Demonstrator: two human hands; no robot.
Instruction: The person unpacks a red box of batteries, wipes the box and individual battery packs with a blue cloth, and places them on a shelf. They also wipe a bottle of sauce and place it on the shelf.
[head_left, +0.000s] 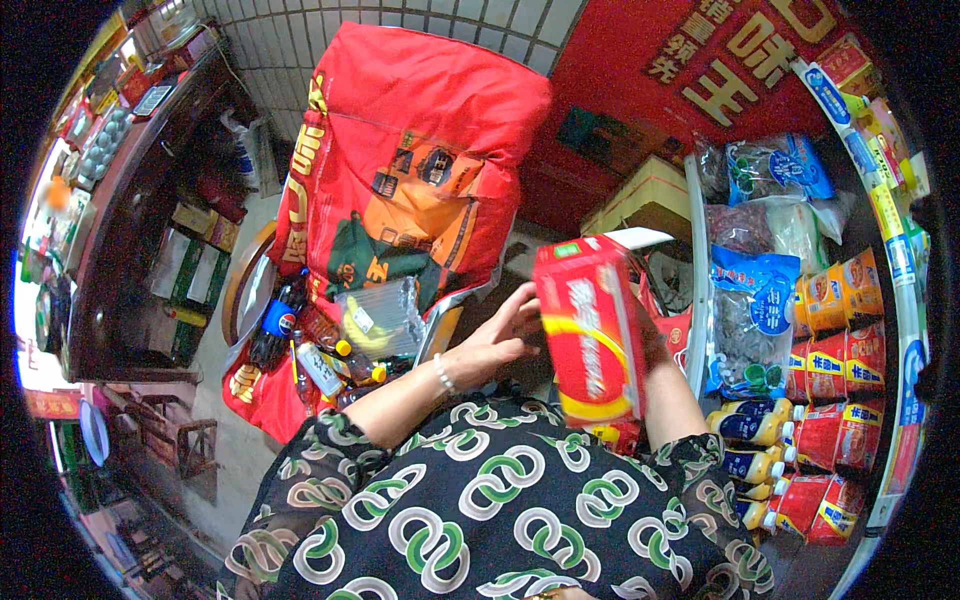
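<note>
A red box with a yellow curved band and a small green patch stands tilted in front of my body. My right hand is at its right side, mostly hidden behind the box, and holds it. Just left of the box is my left hand, fingers partly bent and apart, with nothing in it. A beaded bracelet circles that wrist. Left of this hand, a clear plastic pack with something yellow inside lies on a red padded cover beside several bottles, among them a dark cola bottle.
A large red padded cover drapes over a chair ahead. On the right, a shelf holds bagged dried goods, instant noodle cups and bottled drinks. A yellow carton stands behind the box. A dark wooden counter is at left.
</note>
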